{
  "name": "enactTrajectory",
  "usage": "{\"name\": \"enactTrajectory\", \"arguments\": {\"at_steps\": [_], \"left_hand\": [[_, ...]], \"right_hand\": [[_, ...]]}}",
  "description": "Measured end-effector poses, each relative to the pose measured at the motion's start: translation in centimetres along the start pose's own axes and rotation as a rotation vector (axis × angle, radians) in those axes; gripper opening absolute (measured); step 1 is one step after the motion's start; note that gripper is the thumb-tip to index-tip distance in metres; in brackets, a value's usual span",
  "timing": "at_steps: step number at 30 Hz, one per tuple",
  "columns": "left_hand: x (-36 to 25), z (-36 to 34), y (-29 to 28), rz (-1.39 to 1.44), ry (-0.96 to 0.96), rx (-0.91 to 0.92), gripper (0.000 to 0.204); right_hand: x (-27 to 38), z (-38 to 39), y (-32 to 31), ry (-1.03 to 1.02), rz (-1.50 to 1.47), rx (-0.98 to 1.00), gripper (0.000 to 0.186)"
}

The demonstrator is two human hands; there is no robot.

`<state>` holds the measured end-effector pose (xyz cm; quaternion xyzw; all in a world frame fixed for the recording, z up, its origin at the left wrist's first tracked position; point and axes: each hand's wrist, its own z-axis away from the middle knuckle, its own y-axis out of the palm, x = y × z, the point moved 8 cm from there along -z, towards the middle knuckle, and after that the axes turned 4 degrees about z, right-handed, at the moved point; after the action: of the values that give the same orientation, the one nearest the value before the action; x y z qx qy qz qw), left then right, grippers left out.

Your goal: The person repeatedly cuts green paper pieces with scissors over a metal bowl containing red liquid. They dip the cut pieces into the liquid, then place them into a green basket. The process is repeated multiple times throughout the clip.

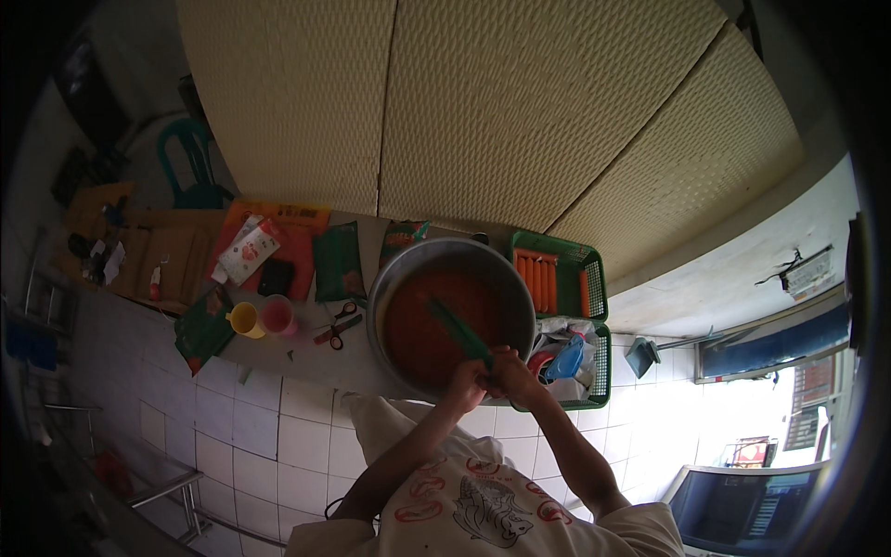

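Observation:
A large metal pot [390, 278] holds reddish-orange liquid [418, 334], with the green stirring tool [450, 325] slanting into it. At the pot's front right rim, my left hand [467, 385] is closed on the tool's handle. My right hand [508, 371] grips the same handle just beside it, to the right. Left of the pot lie two pairs of scissors [336, 338], a green packet [336, 260], a yellow cup [245, 319] and a pink cup [279, 316].
Green baskets hold orange tubes [534, 278] and bagged items [564, 362] at right. A red mat with pouches [251, 251], cardboard [181, 255] and a green chair [190, 167] are at left. A woven panel [483, 111] stands behind, a screen [742, 511] at lower right.

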<state>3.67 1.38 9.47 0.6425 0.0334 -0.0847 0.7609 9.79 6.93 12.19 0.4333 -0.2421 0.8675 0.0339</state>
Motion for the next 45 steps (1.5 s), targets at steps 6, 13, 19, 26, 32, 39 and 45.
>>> {"name": "enactTrajectory", "arguments": {"at_steps": [6, 13, 19, 26, 32, 39, 45], "left_hand": [[1.2, -0.8, -0.9, 0.305, 0.010, -0.069, 0.050], [3.0, -1.1, -0.8, 0.490, -0.106, -0.022, 0.053], [4.9, -2.3, -4.5, 0.421, -0.042, 0.018, 0.032], [4.7, -2.5, -7.9, 0.540, -0.011, -0.038, 0.008], [3.5, -1.4, -6.7, 0.536, -0.173, -0.296, 0.009], [2.9, -1.2, -4.8, 0.579, -0.271, -0.419, 0.009], [2.7, -1.4, -4.8, 0.646, -0.325, -0.621, 0.026]], "right_hand": [[2.6, -0.4, -0.4, -0.155, 0.743, -0.167, 0.021], [1.4, 0.3, -0.5, -0.157, 0.840, -0.196, 0.034], [1.1, 1.9, 0.4, -0.431, 0.975, -0.380, 0.022], [0.0, 2.7, 2.7, -0.020, 0.665, -0.321, 0.030], [4.1, 5.9, 1.8, -0.017, 0.473, -0.519, 0.035], [2.7, 7.4, 2.7, 0.085, 0.538, -0.378, 0.018], [3.3, 8.9, 2.4, -0.042, 0.548, -0.432, 0.013]]}}
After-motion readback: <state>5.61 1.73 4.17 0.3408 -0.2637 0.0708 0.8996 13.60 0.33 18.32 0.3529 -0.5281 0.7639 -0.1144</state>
